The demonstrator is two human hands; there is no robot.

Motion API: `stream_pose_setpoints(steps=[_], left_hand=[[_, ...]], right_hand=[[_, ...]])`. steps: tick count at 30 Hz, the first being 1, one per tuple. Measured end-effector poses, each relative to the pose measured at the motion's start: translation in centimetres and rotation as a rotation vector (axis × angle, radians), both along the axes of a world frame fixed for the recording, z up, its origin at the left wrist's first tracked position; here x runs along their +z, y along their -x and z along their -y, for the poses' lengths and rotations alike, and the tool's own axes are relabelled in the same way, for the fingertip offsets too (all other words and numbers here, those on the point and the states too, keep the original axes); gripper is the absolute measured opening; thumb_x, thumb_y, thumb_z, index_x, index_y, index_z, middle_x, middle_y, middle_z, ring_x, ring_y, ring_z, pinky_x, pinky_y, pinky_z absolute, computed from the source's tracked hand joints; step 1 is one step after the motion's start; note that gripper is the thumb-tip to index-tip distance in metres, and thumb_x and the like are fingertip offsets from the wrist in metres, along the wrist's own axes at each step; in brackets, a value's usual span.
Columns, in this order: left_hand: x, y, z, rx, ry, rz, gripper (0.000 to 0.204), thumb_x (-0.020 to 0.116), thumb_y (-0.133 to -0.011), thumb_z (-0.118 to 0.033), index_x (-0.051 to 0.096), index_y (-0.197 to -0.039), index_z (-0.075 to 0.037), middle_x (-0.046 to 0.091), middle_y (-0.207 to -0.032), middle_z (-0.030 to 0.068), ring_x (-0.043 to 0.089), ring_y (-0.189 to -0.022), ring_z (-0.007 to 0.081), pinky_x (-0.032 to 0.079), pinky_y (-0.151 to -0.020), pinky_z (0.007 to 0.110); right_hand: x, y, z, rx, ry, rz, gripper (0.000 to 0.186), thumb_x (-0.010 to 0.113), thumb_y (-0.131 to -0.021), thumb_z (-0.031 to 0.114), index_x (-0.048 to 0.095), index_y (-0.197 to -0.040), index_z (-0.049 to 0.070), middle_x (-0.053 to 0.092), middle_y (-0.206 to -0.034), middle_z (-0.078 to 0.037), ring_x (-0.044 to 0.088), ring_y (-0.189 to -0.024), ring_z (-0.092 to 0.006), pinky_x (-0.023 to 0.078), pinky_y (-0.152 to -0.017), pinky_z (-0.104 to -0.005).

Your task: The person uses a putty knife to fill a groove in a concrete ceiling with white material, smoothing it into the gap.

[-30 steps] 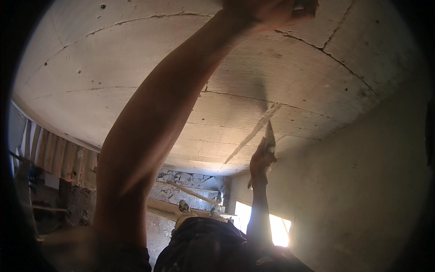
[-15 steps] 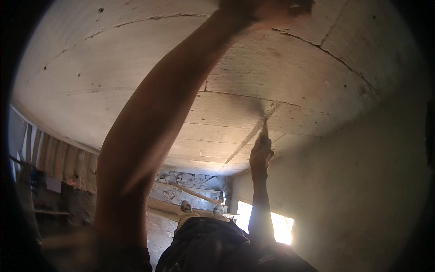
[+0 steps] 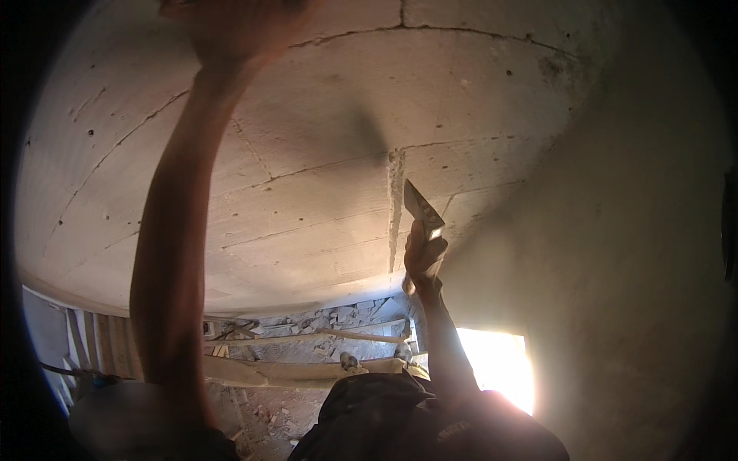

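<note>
My right hand (image 3: 424, 257) is closed round the handle of a small trowel (image 3: 422, 206), its pointed metal blade tilted up. The blade tip is beside a rough grey filled joint (image 3: 395, 203) in the pale block wall (image 3: 323, 184); I cannot tell whether it touches. The rounded handle end shows below my fist. My left arm reaches up at the left, with my left hand (image 3: 246, 31) high in front of the wall's upper part. That hand is blurred and its fingers are partly cut off by the upper edge, so what it holds, if anything, is hidden.
A smooth plastered wall (image 3: 584, 269) meets the block wall at the right. Bright light comes through an opening (image 3: 500, 365) at lower right. Far below, my feet are near a wooden plank (image 3: 284, 372), with rubble (image 3: 315, 319) beyond. Vertical slats (image 3: 100, 334) line the lower left.
My left hand has swung from the upper middle to the upper left. The trowel's blade has turned from edge-on to show its flat and sits away from the joint. The view has shifted.
</note>
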State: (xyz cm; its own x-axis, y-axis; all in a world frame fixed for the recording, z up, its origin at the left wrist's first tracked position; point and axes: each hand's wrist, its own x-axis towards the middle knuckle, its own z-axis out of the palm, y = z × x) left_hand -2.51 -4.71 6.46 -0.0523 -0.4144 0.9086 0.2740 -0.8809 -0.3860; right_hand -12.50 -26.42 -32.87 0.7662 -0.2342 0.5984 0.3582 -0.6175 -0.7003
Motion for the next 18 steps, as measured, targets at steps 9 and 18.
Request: stream_pose_setpoints(steps=[9,18], left_hand=[[1.3,-3.5,-2.9,0.207,-0.205,0.310,0.076,0.057,-0.089,-0.042,0.030,-0.158,-0.022,0.026,-0.165,0.0087,0.025,-0.150,0.0348,0.021,-0.118,0.060],[0.5,-2.8,-0.2,-0.126,-0.157,0.150,0.082,0.061,-0.083,-0.036,0.030,-0.158,-0.024,0.028,-0.164,0.0101,0.027,-0.149,0.0357,0.026,-0.116,0.061]], right_hand=[[-1.6,-2.5,-0.2,0.154,-0.236,-0.397,0.035,0.061,-0.100,0.028,0.066,-0.101,-0.006,0.067,-0.067,-0.015,0.065,-0.056,-0.0233,0.047,-0.051,-0.0375],[-0.6,-2.7,-0.3,0.183,-0.247,-0.395,0.022,0.059,-0.100,0.014,0.066,-0.117,0.003,0.067,-0.074,-0.016,0.062,-0.052,-0.0261,0.047,-0.049,-0.0352]])
